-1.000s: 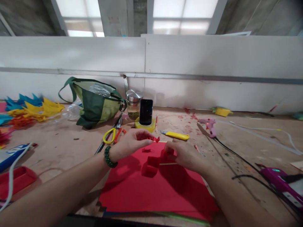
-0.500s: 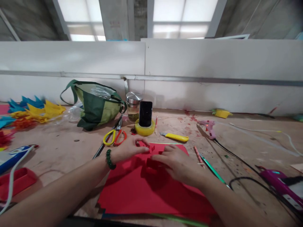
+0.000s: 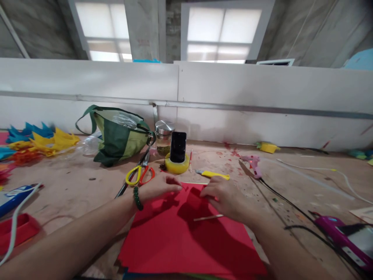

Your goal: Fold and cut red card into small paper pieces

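A stack of red paper sheets (image 3: 175, 241) lies in front of me. My left hand (image 3: 166, 186), with a green bead bracelet (image 3: 138, 198) at the wrist, is over its far left edge. Its fingers are curled, with a tiny red paper bit (image 3: 184, 187) at the tips. My right hand (image 3: 225, 195) is over the far right part, fingers bent and closed on a dark red paper piece (image 3: 196, 196), partly hidden by shadow. A thin pale stick (image 3: 208, 217) sticks out leftward from beneath the right hand, above the sheets; I cannot tell if it is gripped.
Beyond the sheets are scissors (image 3: 140, 175), a yellow utility knife (image 3: 215, 175), and a phone (image 3: 178, 147) standing in a tape roll (image 3: 176, 167). A green bag (image 3: 122, 136) and a glass jar (image 3: 163, 142) stand behind. Right: a pink glue gun (image 3: 253, 165) and a purple corded tool (image 3: 335, 229).
My hands have drawn apart, the right one moving rightward with the dark red piece. The thin stick now shows over the sheets. The view has tilted up slightly.
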Demonstrator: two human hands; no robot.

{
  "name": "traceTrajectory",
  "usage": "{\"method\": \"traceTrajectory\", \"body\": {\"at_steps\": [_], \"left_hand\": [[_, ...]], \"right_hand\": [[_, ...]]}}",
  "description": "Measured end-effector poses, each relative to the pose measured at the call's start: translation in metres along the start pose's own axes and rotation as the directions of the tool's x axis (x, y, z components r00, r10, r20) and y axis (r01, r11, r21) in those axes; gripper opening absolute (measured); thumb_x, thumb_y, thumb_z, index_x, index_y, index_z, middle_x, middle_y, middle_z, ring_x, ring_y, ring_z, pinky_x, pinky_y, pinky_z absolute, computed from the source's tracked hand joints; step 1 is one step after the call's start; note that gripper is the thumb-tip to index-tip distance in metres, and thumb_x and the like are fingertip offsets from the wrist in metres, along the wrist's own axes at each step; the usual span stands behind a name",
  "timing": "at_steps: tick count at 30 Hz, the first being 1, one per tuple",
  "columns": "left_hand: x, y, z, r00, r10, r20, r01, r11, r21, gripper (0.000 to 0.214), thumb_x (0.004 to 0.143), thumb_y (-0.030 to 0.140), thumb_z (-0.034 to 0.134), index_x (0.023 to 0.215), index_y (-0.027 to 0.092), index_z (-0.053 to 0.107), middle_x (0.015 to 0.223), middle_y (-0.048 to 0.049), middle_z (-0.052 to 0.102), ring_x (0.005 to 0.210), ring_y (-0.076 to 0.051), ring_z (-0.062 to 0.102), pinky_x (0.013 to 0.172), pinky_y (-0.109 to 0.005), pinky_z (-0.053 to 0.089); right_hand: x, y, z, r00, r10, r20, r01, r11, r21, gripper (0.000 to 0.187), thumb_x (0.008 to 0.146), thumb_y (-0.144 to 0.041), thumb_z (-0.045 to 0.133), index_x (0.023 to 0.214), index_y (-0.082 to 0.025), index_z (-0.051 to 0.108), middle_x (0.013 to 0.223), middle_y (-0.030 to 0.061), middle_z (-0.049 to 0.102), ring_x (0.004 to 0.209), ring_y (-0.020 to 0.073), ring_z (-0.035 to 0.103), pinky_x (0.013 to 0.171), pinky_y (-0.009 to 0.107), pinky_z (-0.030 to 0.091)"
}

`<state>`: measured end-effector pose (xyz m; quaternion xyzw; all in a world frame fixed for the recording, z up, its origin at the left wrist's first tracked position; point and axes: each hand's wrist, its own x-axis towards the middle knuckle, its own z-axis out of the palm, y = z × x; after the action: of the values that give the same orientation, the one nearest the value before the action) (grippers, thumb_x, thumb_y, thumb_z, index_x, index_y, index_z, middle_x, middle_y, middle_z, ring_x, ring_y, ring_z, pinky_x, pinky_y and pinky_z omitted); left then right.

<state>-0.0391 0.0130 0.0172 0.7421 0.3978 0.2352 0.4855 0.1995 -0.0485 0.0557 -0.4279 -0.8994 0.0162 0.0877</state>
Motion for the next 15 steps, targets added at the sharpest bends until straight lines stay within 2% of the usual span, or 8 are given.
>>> {"method": "traceTrajectory", "body": {"at_steps": [3, 5, 9, 12, 15], "left_hand": [[0.021, 0.013, -0.009, 0.996, 0.036, -0.084, -0.035, 0.999, 0.011, 0.030, 0.075, 0.035, 0.064, 0.092, 0.011, 0.069, 0.085, -0.0059, 0.069, 0.077, -0.016, 0.061, 0.069, -0.026, 0.047], [0.042, 0.017, -0.006, 0.991, 0.038, -0.126, -0.033, 0.999, 0.040, 0.028, 0.077, 0.032, 0.064, 0.095, 0.011, 0.068, 0.085, -0.0052, 0.068, 0.075, -0.015, 0.061, 0.066, -0.025, 0.048], [0.083, 0.008, 0.015, 0.983, 0.011, -0.181, 0.013, 0.992, 0.128, 0.016, 0.083, 0.023, 0.062, 0.090, 0.009, 0.065, 0.086, -0.0055, 0.066, 0.080, -0.016, 0.062, 0.073, -0.031, 0.051], [0.097, -0.006, 0.030, 0.977, 0.008, -0.213, 0.032, 0.983, 0.183, 0.025, 0.089, 0.030, 0.057, 0.106, 0.013, 0.059, 0.104, -0.0067, 0.062, 0.090, -0.019, 0.061, 0.078, -0.038, 0.052], [0.098, -0.016, 0.037, 0.975, 0.021, -0.220, 0.028, 0.976, 0.216, 0.029, 0.090, 0.033, 0.055, 0.112, 0.014, 0.057, 0.113, -0.0078, 0.059, 0.096, -0.021, 0.060, 0.081, -0.040, 0.052]], "right_hand": [[0.013, 0.021, -0.009, 0.981, 0.194, -0.019, -0.195, 0.969, -0.154, 0.027, 0.087, -0.015, 0.049, 0.097, -0.025, 0.071, 0.084, 0.0042, 0.069, 0.084, 0.0161, 0.058, 0.075, 0.025, 0.037], [0.026, 0.033, -0.008, 0.962, 0.274, -0.009, -0.269, 0.936, -0.225, 0.025, 0.088, -0.018, 0.049, 0.095, -0.022, 0.072, 0.082, 0.0073, 0.070, 0.085, 0.0188, 0.060, 0.075, 0.027, 0.039], [0.048, 0.044, 0.009, 0.938, 0.339, 0.066, -0.303, 0.900, -0.312, 0.020, 0.088, -0.027, 0.054, 0.085, -0.016, 0.071, 0.079, 0.0085, 0.069, 0.088, 0.0219, 0.062, 0.078, 0.032, 0.043], [0.054, 0.046, 0.022, 0.917, 0.387, 0.096, -0.329, 0.870, -0.368, 0.021, 0.091, -0.032, 0.053, 0.097, -0.015, 0.064, 0.097, 0.0060, 0.066, 0.091, 0.0187, 0.061, 0.083, 0.038, 0.048], [0.054, 0.046, 0.028, 0.887, 0.455, 0.084, -0.386, 0.828, -0.408, 0.026, 0.091, -0.033, 0.055, 0.109, -0.015, 0.059, 0.111, 0.0077, 0.061, 0.097, 0.0195, 0.060, 0.085, 0.041, 0.050]]}}
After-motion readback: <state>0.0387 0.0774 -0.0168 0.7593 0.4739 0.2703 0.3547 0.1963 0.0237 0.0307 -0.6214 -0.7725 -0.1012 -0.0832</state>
